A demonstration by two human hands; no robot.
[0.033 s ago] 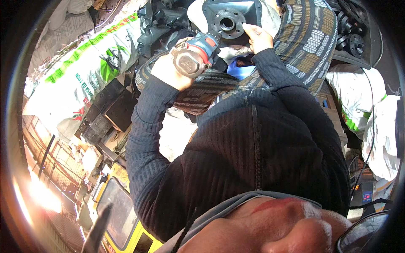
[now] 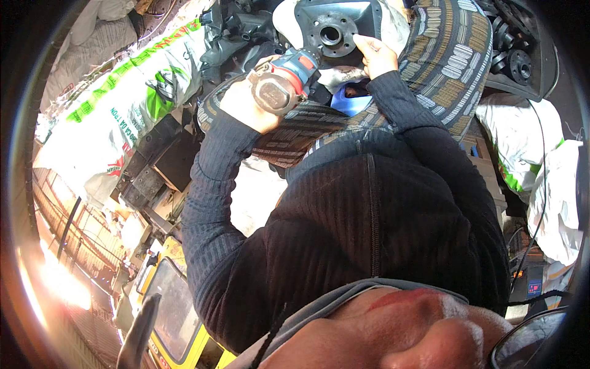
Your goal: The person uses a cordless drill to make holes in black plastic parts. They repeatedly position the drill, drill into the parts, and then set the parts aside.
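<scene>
My left hand [image 2: 247, 103] is wrapped around a blue and red cordless drill [image 2: 287, 79], whose front end points at a dark round metal flange [image 2: 332, 38]. The flange has a raised hollow hub and several holes around it, and sits at a squarish grey-blue metal housing [image 2: 367, 19]. At the flange's right edge, the fingers of my right hand [image 2: 376, 55] are pinched together. Whether something small is between those fingertips cannot be made out. Below the flange, between my knees, lies a blue container [image 2: 351, 103] with dark bits inside.
Dark metal parts [image 2: 243, 31] are heaped beyond my left knee. A dark crate [image 2: 534, 80] of similar flanged parts stands at the right. White and green sacks [image 2: 163, 80] line the left, with more white bags [image 2: 519, 132] at the right. A thin cable [image 2: 544, 166] hangs there.
</scene>
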